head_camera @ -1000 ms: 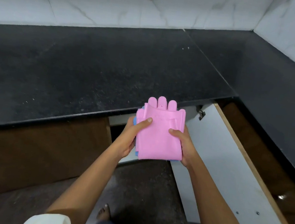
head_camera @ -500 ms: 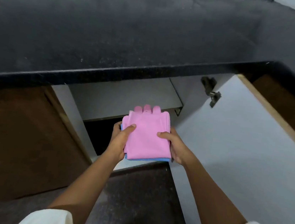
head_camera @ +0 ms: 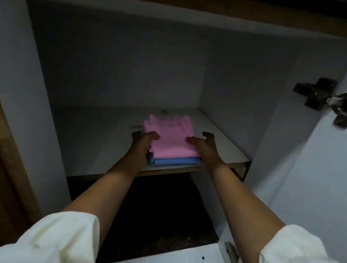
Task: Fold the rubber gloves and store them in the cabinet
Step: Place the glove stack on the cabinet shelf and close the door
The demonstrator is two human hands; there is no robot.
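**Folded gloves lying on the cabinet shelf**

Resting on the white shelf (head_camera: 92, 143) inside the open cabinet (head_camera: 115, 63), the folded pink glove (head_camera: 172, 139) lay on top of the folded blue glove (head_camera: 175, 160), whose edge showed only along the near side of the stack. The stack sat close to the front edge of the shelf, a little toward 3 o'clock from the middle.

The left hand (head_camera: 142, 147) was at 9 o'clock of the stack, its thumb pressed on the top of the pink glove and the other fingers hidden along the side or below, so it gripped the stack at that edge. The right hand (head_camera: 204, 147) was at 3 o'clock of the stack, with the fingers spread and slightly raised; the thumb touched the pink surface, but the hand was not closed around anything.

Both forearms reached in from 6 o'clock, with pale sleeves (head_camera: 52, 239) rolled at the elbows. At 2 o'clock, a dark hinge (head_camera: 331, 99) joined the cabinet wall to the open door (head_camera: 327, 172). The space below the shelf was dark.
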